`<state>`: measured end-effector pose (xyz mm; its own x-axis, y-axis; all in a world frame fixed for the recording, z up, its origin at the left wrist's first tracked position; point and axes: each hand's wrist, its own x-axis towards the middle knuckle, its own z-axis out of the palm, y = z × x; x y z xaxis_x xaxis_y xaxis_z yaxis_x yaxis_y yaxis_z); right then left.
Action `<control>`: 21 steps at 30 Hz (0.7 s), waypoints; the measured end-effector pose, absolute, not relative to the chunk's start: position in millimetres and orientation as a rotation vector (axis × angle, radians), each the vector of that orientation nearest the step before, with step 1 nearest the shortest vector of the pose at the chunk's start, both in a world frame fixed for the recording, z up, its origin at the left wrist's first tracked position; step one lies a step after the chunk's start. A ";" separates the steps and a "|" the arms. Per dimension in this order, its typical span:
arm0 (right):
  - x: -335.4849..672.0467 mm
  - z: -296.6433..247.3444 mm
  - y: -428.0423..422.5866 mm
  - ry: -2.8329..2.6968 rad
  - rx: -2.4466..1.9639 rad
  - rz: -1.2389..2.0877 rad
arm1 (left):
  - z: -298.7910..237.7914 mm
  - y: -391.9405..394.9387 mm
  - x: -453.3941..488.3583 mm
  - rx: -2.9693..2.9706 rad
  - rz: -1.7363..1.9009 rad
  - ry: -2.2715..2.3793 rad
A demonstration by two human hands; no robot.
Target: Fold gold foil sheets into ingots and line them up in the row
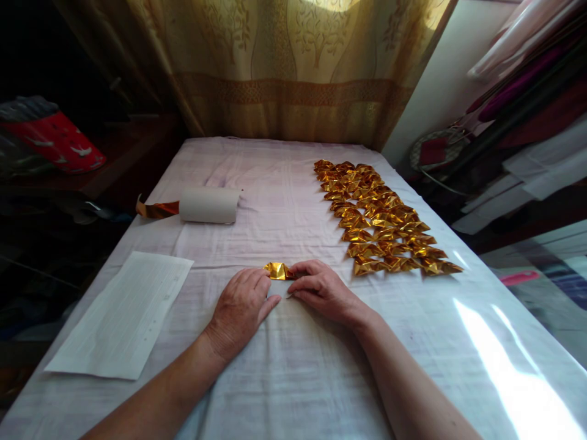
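A small folded piece of shiny gold foil paper (277, 271) lies at the middle of the cloth-covered table, between my two hands. My left hand (243, 305) holds its left end under closed fingers, the thumb reaching out to the right. At the right end, the fingers of my right hand (323, 290) are bent and grip the foil, with the thumb beneath. A pale patch shows just below the foil; I cannot tell whether it is paper or cloth. My fingertips partly hide both ends of the foil.
Rows of folded gold foil pieces (376, 220) stand at the right. At the left are a white roll (208, 205) with a gold foil strip (158, 209) beside it and a printed paper sheet (123, 315). A curtain (284, 79) hangs behind the table (275, 159).
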<state>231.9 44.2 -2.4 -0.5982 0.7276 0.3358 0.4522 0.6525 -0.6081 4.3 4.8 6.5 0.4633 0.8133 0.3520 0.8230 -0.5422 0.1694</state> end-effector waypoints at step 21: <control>213.9 -6.1 44.2 -2.205 -1.135 0.538 | 10.7 -2.2 5.4 -2.686 -0.518 -1.448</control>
<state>213.9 44.2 -6.1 -0.4581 0.8289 0.3210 0.5881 0.5534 -0.5898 5.4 -2.2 10.7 0.5064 0.8040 0.3116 0.8194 -0.5613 0.1165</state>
